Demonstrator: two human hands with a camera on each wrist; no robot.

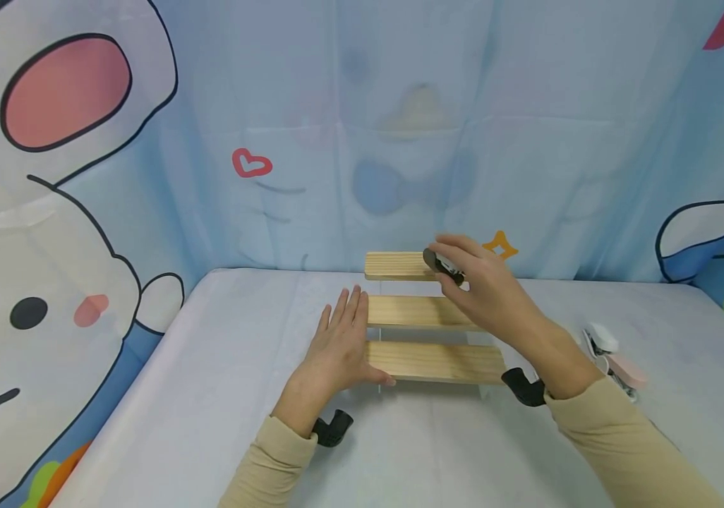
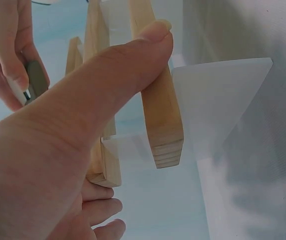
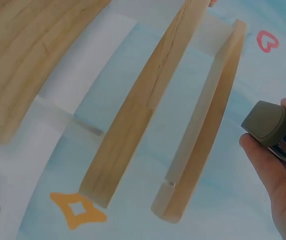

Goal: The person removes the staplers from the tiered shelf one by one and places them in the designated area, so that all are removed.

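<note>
A three-tier rack of pale wooden boards on translucent side panels stands on the table; its lowest board (image 1: 435,361) is nearest, with the middle board (image 1: 422,312) and top board (image 1: 394,266) behind. My left hand (image 1: 339,346) rests against the rack's left end, fingers straight. Its thumb (image 2: 128,62) lies across the front of the lowest board. Above the top board's right part, my right hand (image 1: 479,286) holds a small dark grey-green stapler (image 3: 267,123) between thumb and fingers. In the right wrist view the stapler is apart from the boards.
On the table right of the rack lie a white stapler (image 1: 602,339) and a pink one (image 1: 627,370), close together. The white cloth-covered table (image 1: 260,331) ends at a blue printed curtain (image 1: 298,204) behind the rack.
</note>
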